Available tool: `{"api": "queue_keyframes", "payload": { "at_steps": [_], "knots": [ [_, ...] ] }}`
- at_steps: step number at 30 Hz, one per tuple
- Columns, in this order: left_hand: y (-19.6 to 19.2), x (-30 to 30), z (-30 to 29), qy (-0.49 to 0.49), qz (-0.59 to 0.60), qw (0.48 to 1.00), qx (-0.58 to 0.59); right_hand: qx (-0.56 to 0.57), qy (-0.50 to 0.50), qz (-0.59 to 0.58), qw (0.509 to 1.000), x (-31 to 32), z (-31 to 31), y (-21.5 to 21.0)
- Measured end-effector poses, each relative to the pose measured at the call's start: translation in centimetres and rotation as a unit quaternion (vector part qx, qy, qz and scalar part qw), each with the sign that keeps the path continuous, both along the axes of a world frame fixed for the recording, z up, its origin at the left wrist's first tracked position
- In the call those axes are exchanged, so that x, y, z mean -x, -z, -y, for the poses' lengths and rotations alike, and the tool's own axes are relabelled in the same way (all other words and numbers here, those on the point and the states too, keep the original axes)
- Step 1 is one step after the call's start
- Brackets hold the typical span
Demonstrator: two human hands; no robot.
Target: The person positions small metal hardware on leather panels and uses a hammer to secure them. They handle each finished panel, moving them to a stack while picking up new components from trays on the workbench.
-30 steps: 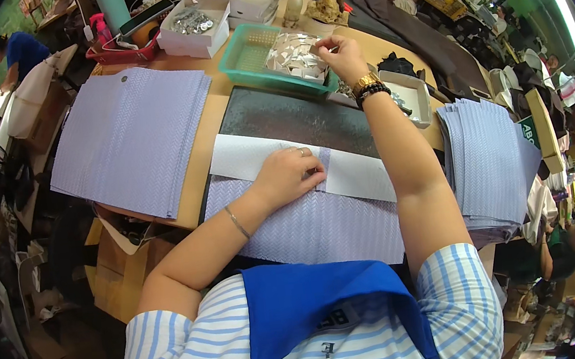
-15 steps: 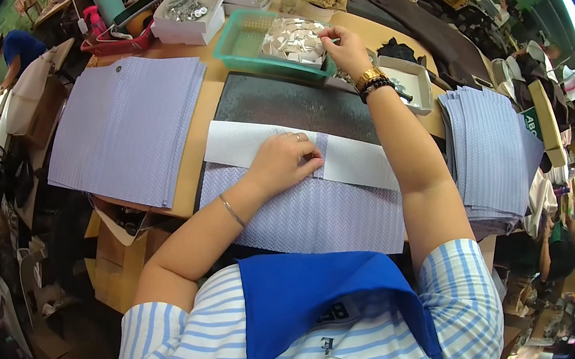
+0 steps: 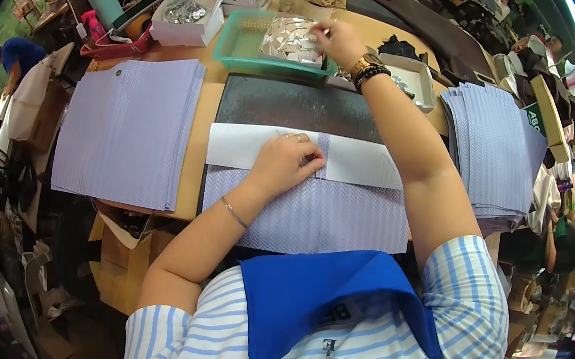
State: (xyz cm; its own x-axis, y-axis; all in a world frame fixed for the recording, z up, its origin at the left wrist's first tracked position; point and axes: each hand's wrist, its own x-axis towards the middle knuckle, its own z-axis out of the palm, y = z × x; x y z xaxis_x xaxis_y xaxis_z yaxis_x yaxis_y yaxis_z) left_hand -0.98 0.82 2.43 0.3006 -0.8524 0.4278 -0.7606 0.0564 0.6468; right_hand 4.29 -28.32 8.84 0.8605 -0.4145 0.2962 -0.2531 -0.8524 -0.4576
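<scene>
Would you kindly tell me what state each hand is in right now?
Left hand: fingers curled on the folded lavender sheet; any grip cannot be told.
Right hand: closed in a pinch near the green basket; contents cannot be told.

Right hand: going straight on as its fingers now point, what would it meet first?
The right hand would probably meet the pale cut pieces in the green basket, just left of it; depth is unclear, so it might pass above them.
</scene>
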Motion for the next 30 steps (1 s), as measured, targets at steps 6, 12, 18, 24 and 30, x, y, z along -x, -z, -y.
{"api": "queue_keyframes", "payload": {
  "at_steps": [6, 12, 18, 24, 30],
  "knots": [
    [0.1, -0.3, -1.0, -0.001, -0.089, 0.996, -0.030, -0.251, -0.119, 0.166, 0.946, 8.4, -6.5, -1.4],
    [-0.5, 0.0, -0.8, -0.009, -0.196, 0.979, -0.055, -0.399, -0.069, 0.009, 0.914, 20.2, -13.2, 2.5],
    [-0.4, 0.1, -0.4, -0.010, -0.188, 0.979, -0.083, -0.420, -0.016, 0.027, 0.907, 21.1, -13.9, 5.9],
    [0.3, 0.1, -0.5, -0.026, -0.207, 0.975, -0.082, -0.453, -0.038, 0.030, 0.890, 20.8, -13.4, 6.3],
    [-0.1, 0.3, -0.4, -0.030, -0.197, 0.976, -0.089, -0.394, -0.042, 0.038, 0.917, 20.9, -13.4, 6.9]
  ]
}}
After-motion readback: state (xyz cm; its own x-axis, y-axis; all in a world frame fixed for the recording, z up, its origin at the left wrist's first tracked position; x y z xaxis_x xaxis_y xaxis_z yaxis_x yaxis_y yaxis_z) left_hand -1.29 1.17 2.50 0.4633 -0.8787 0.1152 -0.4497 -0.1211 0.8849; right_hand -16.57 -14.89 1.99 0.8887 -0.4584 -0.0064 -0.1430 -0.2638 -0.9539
